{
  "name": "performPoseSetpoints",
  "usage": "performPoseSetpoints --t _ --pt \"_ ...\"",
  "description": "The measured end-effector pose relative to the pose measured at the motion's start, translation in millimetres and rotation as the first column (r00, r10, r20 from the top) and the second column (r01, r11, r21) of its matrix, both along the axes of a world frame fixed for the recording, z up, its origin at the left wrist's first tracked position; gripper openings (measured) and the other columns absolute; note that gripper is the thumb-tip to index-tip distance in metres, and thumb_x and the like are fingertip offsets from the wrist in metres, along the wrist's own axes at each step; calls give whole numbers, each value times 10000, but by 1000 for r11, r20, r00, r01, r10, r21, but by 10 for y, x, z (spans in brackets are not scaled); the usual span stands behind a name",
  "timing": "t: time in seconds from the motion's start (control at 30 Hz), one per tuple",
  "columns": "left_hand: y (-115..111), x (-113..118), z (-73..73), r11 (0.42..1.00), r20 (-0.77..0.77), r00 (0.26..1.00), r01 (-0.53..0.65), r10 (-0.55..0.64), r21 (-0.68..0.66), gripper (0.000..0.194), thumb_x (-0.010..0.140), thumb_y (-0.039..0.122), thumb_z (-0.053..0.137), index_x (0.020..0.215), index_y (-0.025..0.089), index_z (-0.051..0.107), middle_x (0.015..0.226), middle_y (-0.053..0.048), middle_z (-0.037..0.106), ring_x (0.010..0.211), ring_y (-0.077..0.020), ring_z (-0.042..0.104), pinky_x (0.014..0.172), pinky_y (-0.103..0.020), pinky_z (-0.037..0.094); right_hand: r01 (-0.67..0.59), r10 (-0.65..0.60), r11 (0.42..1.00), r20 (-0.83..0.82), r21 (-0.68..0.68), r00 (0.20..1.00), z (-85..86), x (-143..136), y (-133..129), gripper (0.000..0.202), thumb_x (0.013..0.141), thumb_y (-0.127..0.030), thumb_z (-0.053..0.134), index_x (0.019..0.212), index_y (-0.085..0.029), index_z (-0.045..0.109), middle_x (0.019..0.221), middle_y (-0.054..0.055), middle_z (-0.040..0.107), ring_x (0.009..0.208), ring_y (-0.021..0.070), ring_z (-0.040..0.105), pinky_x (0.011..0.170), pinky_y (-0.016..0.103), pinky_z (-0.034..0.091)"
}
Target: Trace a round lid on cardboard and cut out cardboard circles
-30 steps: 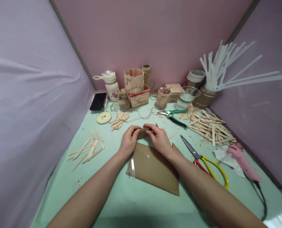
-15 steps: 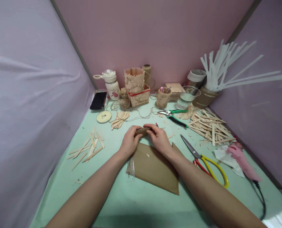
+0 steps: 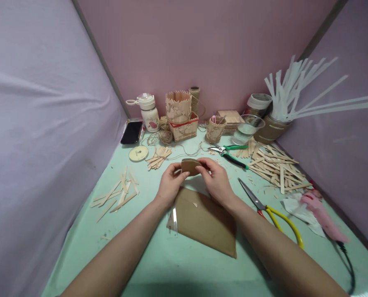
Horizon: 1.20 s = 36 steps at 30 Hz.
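A small brown cardboard piece (image 3: 190, 167) with a rounded edge is held up between both hands. My left hand (image 3: 171, 181) grips its left side, the thumb on the near face. On its right side, the fingers and thumb of my right hand (image 3: 214, 179) are closed. Below the hands a larger brown cardboard sheet (image 3: 205, 222) lies on the table, with a small wood chip on it. A clear ruler (image 3: 173, 222) lies at the sheet's left edge.
Yellow-handled scissors (image 3: 258, 202), a pink glue gun (image 3: 323, 216) and piled wooden sticks (image 3: 278, 169) lie at the right. Green-handled pruners (image 3: 230, 154) are beyond the hands. Loose sticks (image 3: 118, 194) are at the left. Stick baskets (image 3: 184, 128), a bottle (image 3: 148, 115) and a water bowl (image 3: 245, 130) stand behind.
The small cardboard piece has tilted so that its flat face now shows. My right hand has shifted slightly right, and the whole view has moved a little.
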<state>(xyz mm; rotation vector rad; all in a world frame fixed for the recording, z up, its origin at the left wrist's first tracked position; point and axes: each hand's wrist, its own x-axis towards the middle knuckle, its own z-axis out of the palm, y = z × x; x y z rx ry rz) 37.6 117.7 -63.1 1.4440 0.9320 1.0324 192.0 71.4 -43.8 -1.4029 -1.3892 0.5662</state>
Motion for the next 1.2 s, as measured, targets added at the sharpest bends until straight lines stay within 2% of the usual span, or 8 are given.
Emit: performPoseSetpoints --t 0.13,0.23,0.33,0.47,0.57,0.77,1.0,1.2 --pt "89 -70 19 962 -222 975 44 17 269 572 706 159 694 1241 226 504 1245 -75 594 1205 -229 529 1070 -419 364 -111 126 992 469 -59 874 231 -9 63 119 854 -119 583 885 -191 673 910 116 659 983 300 567 971 466 381" --pt "108 -75 -27 943 -368 928 168 -52 288 572 752 67 551 1299 217 472 1227 -79 621 1150 -216 578 1022 -394 420 -224 266 963 618 -146 740 224 -110 136 185 846 -44 552 908 -170 673 905 122 665 993 290 578 982 451 391" --pt "113 -72 -84 940 -450 892 184 -37 288 552 752 42 515 1279 206 500 1214 -89 638 1123 -238 592 989 -408 446 -217 269 963 573 -159 774 89 -124 129 301 840 -61 559 1119 -155 622 1078 130 664 1058 273 588 943 417 458" --pt "113 -82 -103 934 -468 883 194 -32 301 408 769 78 543 1149 225 576 1131 -66 665 1054 -243 604 949 -411 461 -149 198 977 374 -154 906 -115 -6 -13 671 863 -179 555 1476 -195 283 1470 162 422 1350 282 409 1081 489 373" --pt "91 -72 -106 928 -483 875 211 -39 307 273 777 80 529 1002 224 588 988 -47 671 942 -227 611 870 -386 484 -189 221 965 177 -181 959 -238 -19 -108 761 843 -161 514 1525 -197 178 1549 164 304 1429 277 290 1151 513 274" --pt "34 -19 -150 921 -505 863 202 -6 334 256 788 58 474 990 211 516 960 -53 604 931 -218 578 844 -377 472 -202 222 966 119 -164 968 -352 -240 -159 911 739 -64 481 1549 -185 81 1620 104 109 1487 237 59 1212 496 111" --pt "43 -3 -165 922 -552 834 199 19 333 178 828 90 491 938 230 487 839 -14 567 821 -209 568 750 -346 465 -112 91 956 -88 -273 992 -350 -136 -115 907 718 -99 470 1546 -142 102 1607 108 175 1474 230 162 1208 463 149" --pt "10 33 -188 905 -573 816 186 75 382 292 800 51 521 1049 200 488 945 -52 540 901 -226 555 805 -373 467 -109 88 944 -82 -311 993 -373 -159 -162 928 688 -97 503 1541 -95 135 1568 158 272 1414 283 333 1162 472 289"
